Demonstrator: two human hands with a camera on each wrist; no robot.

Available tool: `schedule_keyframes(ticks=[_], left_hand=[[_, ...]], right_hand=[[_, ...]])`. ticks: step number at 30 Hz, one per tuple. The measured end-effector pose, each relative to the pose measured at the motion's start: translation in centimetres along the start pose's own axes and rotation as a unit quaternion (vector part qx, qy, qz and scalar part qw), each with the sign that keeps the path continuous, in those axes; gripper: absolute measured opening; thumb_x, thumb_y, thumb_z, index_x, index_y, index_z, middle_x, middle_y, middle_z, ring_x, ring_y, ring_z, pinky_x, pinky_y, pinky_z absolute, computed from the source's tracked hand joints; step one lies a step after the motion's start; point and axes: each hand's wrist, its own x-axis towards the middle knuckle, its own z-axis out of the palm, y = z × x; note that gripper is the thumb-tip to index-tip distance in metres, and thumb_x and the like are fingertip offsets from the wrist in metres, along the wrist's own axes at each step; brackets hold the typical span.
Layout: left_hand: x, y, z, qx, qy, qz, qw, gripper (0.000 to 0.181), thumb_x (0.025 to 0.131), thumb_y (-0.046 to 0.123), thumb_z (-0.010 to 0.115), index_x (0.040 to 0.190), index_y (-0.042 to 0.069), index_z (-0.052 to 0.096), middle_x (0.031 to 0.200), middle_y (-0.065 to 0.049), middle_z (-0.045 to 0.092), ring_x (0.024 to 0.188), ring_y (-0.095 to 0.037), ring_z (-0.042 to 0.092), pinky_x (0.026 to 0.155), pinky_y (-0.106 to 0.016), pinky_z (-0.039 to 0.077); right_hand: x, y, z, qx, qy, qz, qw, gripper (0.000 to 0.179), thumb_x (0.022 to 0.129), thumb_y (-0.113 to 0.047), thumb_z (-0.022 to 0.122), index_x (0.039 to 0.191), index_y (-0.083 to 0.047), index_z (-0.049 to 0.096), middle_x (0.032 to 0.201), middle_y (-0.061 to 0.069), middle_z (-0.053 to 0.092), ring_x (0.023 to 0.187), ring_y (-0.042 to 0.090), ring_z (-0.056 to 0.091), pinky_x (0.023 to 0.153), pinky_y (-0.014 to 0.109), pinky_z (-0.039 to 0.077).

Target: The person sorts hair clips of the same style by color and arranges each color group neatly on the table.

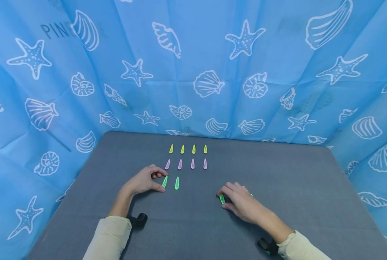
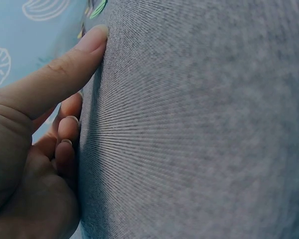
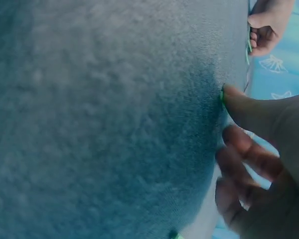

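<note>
On the grey cloth, my left hand (image 1: 147,179) has its thumb and forefinger at the two ends of a green snap hair clip (image 1: 164,181), the leftmost of the front row. Another green clip (image 1: 177,183) lies just right of it. Farther right, my right hand (image 1: 240,201) pinches a third green clip (image 1: 222,199) between thumb and fingers, low over the cloth. In the right wrist view, only a sliver of this clip (image 3: 222,96) shows by the thumb. The thumb and curled fingers of my left hand (image 2: 50,114) come close to the cloth in its wrist view.
Behind the green clips lie a row of several purple hair clips (image 1: 179,164) and a row of several yellow ones (image 1: 182,149). A blue curtain (image 1: 187,97) with shell prints stands around the grey cloth-covered table (image 1: 278,169). A small green item (image 3: 176,235) shows low in the right wrist view.
</note>
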Motion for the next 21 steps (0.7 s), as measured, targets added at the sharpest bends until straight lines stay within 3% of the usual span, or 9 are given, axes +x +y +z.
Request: schedule_keyframes(ticks=[3, 5, 10, 14, 18, 21], left_hand=[[0.0, 0.0, 0.0, -0.006, 0.000, 0.003, 1.0000, 0.045, 0.073, 0.019, 0.093, 0.114, 0.017, 0.073, 0.105, -0.007, 0.051, 0.094, -0.022, 0.045, 0.081, -0.035, 0.040], [0.1, 0.0, 0.0, -0.007, 0.001, 0.005, 1.0000, 0.045, 0.073, 0.018, 0.093, 0.114, 0.016, 0.073, 0.105, -0.007, 0.051, 0.094, -0.023, 0.045, 0.081, -0.036, 0.039], [0.0, 0.0, -0.1, -0.007, 0.000, 0.008, 0.9999, 0.046, 0.073, 0.018, 0.093, 0.114, 0.016, 0.073, 0.105, -0.007, 0.051, 0.094, -0.023, 0.045, 0.081, -0.036, 0.039], [-0.1, 0.1, -0.1, -0.007, -0.001, 0.007, 1.0000, 0.046, 0.073, 0.018, 0.093, 0.114, 0.016, 0.073, 0.105, -0.007, 0.051, 0.094, -0.023, 0.045, 0.081, -0.036, 0.039], [-0.1, 0.3, -0.1, -0.004, -0.001, 0.004, 1.0000, 0.046, 0.073, 0.017, 0.093, 0.114, 0.016, 0.073, 0.104, -0.007, 0.051, 0.094, -0.023, 0.045, 0.081, -0.036, 0.039], [-0.1, 0.3, -0.1, -0.004, 0.000, 0.004, 1.0000, 0.045, 0.073, 0.017, 0.093, 0.114, 0.016, 0.073, 0.103, -0.007, 0.051, 0.094, -0.022, 0.045, 0.081, -0.036, 0.039]], right_hand=[[0.1, 0.1, -0.1, 0.060, 0.011, 0.001, 0.9981, 0.011, 0.094, -0.012, 0.072, 0.100, -0.017, 0.064, 0.087, -0.009, 0.061, 0.075, 0.001, 0.048, 0.067, 0.022, 0.043], [0.0, 0.2, -0.2, 0.088, 0.022, 0.004, 0.9959, 0.014, 0.095, -0.008, 0.070, 0.091, -0.017, 0.060, 0.081, -0.010, 0.059, 0.069, -0.002, 0.048, 0.062, 0.021, 0.043], [-0.3, 0.3, -0.2, 0.065, 0.021, 0.003, 0.9977, 0.026, 0.089, 0.000, 0.070, 0.081, -0.017, 0.053, 0.075, -0.009, 0.052, 0.065, -0.003, 0.042, 0.059, 0.019, 0.039], [-0.2, 0.1, 0.0, 0.042, 0.001, -0.009, 0.9991, 0.017, 0.091, 0.001, 0.070, 0.094, -0.015, 0.065, 0.082, -0.008, 0.056, 0.073, -0.001, 0.046, 0.064, 0.020, 0.042], [0.4, -0.2, 0.0, 0.043, 0.015, -0.019, 0.9988, 0.027, 0.094, 0.001, 0.067, 0.115, -0.015, 0.072, 0.089, -0.009, 0.057, 0.076, -0.001, 0.048, 0.067, 0.019, 0.044], [1.3, -0.6, -0.2, 0.057, 0.031, -0.012, 0.9979, 0.025, 0.095, -0.001, 0.066, 0.113, -0.017, 0.073, 0.088, -0.009, 0.057, 0.075, -0.001, 0.048, 0.066, 0.020, 0.043]])
